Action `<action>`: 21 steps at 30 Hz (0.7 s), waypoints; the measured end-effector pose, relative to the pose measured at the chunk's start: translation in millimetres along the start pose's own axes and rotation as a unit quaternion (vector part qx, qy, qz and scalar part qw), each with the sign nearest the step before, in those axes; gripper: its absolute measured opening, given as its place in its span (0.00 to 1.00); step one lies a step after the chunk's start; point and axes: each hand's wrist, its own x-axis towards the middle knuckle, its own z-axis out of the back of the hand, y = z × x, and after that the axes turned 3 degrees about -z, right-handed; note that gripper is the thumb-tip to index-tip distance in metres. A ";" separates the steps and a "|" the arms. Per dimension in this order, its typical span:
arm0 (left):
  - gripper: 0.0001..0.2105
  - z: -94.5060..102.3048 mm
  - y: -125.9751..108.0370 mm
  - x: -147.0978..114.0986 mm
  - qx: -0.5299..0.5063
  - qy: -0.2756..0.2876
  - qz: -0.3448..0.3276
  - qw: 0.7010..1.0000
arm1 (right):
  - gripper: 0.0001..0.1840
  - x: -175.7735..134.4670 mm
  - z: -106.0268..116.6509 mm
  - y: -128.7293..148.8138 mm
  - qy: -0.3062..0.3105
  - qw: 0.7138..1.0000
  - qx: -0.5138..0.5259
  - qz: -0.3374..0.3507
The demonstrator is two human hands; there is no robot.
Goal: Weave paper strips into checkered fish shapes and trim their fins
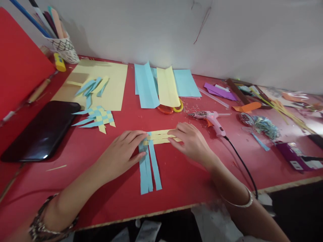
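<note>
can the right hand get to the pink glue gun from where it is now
Probably yes: the pink glue gun lies close by, beyond and to the right of the right hand, with red tabletop showing between them. The hand would likely have to leave the yellow paper strips first.

Blue strips [145,176]: light blue paper, lying flat, running toward the near edge of the red table [181,181]; the rightmost stands apart by a narrow gap, lower ends loose.
Yellow strips [160,137]: pale yellow paper, side by side, stretching rightward across the table.
Crossing: blue and yellow overlap at a corner, partly hidden.
</note>
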 end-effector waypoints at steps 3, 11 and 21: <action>0.19 0.3 -0.3 0.1 0.000 -0.001 -0.002 1.000 | 0.09 -0.5 -1.5 -1.4 -0.052 0.998 0.037 -0.016; 0.18 -0.8 0.5 -1.2 0.009 0.000 -0.005 1.000 | 0.03 -1.5 -0.8 3.4 0.012 0.987 0.140 -0.072; 0.19 0.4 -0.4 -0.9 0.010 0.005 -0.003 1.000 | 0.08 1.5 5.2 0.7 0.070 0.982 0.089 -0.152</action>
